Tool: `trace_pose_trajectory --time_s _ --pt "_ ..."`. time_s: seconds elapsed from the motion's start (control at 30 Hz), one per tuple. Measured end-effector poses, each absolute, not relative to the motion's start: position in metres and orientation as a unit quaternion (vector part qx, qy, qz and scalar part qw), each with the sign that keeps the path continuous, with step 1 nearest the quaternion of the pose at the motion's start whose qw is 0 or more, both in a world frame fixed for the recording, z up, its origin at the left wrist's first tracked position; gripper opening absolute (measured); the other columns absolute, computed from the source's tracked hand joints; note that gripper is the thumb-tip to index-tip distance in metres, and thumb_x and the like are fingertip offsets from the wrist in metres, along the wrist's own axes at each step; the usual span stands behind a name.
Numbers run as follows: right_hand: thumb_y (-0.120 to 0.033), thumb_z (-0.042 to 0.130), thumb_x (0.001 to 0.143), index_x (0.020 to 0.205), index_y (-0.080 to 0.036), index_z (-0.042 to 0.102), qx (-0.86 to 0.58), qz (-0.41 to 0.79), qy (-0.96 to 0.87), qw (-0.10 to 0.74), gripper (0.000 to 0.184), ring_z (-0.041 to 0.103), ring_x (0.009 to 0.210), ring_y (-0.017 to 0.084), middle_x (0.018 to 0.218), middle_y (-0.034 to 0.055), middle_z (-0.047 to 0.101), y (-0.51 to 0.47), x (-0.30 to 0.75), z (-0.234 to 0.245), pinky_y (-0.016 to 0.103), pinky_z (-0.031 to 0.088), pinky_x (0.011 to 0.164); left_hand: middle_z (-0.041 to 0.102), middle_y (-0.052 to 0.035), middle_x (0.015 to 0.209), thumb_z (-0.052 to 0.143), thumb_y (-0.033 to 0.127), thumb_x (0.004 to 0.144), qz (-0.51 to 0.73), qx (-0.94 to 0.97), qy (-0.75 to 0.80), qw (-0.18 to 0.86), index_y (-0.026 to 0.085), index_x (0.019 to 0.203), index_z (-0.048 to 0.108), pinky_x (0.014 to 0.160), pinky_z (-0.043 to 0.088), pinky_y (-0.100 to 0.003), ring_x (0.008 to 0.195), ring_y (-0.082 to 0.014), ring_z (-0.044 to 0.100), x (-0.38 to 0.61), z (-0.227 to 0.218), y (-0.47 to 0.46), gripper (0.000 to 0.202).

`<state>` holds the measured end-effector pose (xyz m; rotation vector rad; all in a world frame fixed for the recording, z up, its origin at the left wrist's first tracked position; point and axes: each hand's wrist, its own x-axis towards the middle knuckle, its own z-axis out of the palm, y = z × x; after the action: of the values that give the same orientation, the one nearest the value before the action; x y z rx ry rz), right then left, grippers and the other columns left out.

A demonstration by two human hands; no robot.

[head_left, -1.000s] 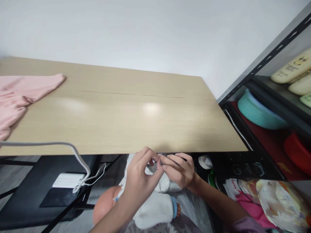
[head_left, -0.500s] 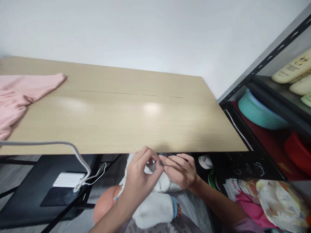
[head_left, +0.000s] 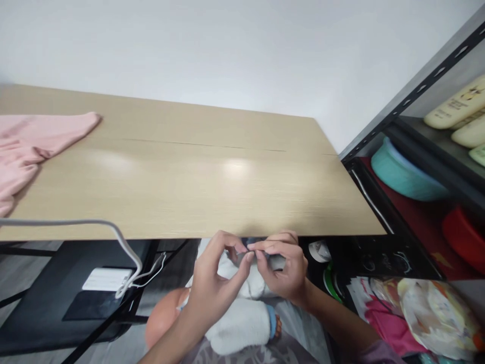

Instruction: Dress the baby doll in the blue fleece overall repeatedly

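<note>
My left hand (head_left: pixel 215 280) and my right hand (head_left: pixel 282 268) meet just below the near edge of the wooden table (head_left: pixel 182 177). Both pinch a small piece of white and grey fabric (head_left: pixel 261 260) between thumb and fingertips. Under the hands lies a baby doll (head_left: pixel 166 316) dressed in a white fleece garment (head_left: pixel 242 326) with a blue cuff. The doll's bald head points to the left.
A pink garment (head_left: pixel 26 146) lies on the table's left end. A white cable (head_left: pixel 113 237) hangs over the near edge above a black bag with a white label (head_left: pixel 104 279). A metal shelf (head_left: pixel 417 167) at right holds a teal bowl, red items and bottles. Colourful bags (head_left: pixel 424 316) sit below.
Both hands have risen slightly toward the table edge. My right hand's fingers have curled in tighter on the fabric, and the left fingertips now press against them.
</note>
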<state>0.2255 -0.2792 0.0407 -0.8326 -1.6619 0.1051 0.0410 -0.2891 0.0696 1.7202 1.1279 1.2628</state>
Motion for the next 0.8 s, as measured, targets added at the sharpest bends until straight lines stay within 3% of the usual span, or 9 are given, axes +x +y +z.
trace_pose_trajectory --time_s 0.17,0.33,0.53,0.8 --pt "-0.004 0.068 0.098 0.121 -0.026 0.055 -0.366 0.226 -0.661 0.614 0.034 0.078 0.085 0.021 0.093 0.0013 0.085 -0.288 0.219 0.047 0.040 0.063 0.082 0.065 0.0020 0.091 0.067 0.017 0.109 0.514 0.646 0.403 0.396 0.025 0.099 0.064 0.081 0.051 -0.028 0.087 -0.0143 0.064 0.039 0.065 -0.292 0.013" --pt "-0.003 0.066 0.100 0.122 -0.028 0.055 -0.346 0.289 -0.639 0.624 0.035 0.075 0.087 0.021 0.094 0.0009 0.084 -0.291 0.214 0.049 0.041 0.060 0.084 0.062 0.0004 0.091 0.057 0.020 0.116 0.531 0.625 0.380 0.426 0.024 0.097 0.063 0.081 0.050 -0.028 0.086 -0.0144 0.061 0.039 0.062 -0.296 0.020" --pt "0.003 0.068 0.094 0.125 -0.028 0.055 -0.328 0.252 -0.651 0.637 0.045 0.074 0.090 0.022 0.099 0.0021 0.084 -0.293 0.212 0.046 0.045 0.059 0.083 0.066 -0.0004 0.103 0.069 0.022 0.110 0.539 0.587 0.402 0.451 0.027 0.111 0.064 0.087 0.054 -0.027 0.098 -0.0153 0.065 0.040 0.066 -0.300 0.007" --pt "0.006 0.070 0.087 0.115 -0.027 0.059 -0.320 0.084 -0.712 0.619 0.045 0.075 0.080 0.018 0.096 -0.0031 0.087 -0.292 0.213 0.055 0.041 0.059 0.082 0.068 -0.0007 0.101 0.067 0.020 0.111 0.541 0.596 0.366 0.467 0.027 0.110 0.067 0.089 0.054 -0.027 0.098 -0.0153 0.066 0.038 0.072 -0.299 0.007"
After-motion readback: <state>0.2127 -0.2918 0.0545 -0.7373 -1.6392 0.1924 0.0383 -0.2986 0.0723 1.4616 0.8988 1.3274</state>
